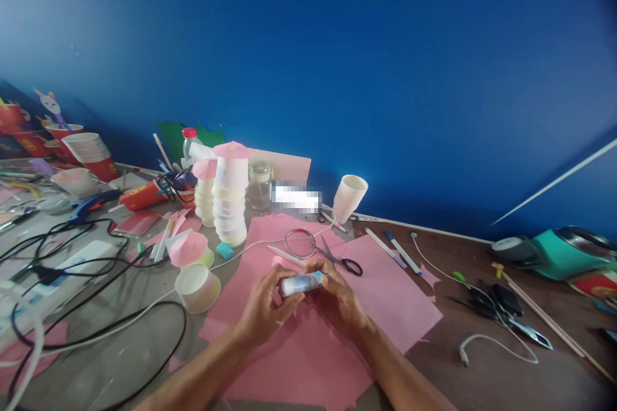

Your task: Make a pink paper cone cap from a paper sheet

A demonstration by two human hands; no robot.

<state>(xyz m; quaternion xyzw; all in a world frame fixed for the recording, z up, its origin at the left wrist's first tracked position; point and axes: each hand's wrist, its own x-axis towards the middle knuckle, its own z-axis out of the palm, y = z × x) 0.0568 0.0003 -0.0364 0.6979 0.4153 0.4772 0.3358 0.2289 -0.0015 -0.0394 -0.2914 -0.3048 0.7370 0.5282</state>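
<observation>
A small pale tube with a label and a blue end (301,284), much like a glue stick, lies sideways between my hands. My left hand (266,305) pinches its white end with thumb and fingers. At the blue end, the fingers of my right hand (340,298) close round it. Pink paper sheets (289,366) spread beneath both hands. Just beyond the fingers are black-handled scissors (337,258), partly open, and a white pencil-like stick (285,253). A stacked paper-cup tower with a pink top (231,199) stands behind to the left.
Left are a loose paper cup (196,289), black cables (159,327), a power strip (62,279) and stacked cups (89,151). A glass jar (261,186) and white cups (349,198) stand near the blue wall. Markers (402,253), pliers-like tools (496,305) and a teal kettle-like object (562,253) lie right.
</observation>
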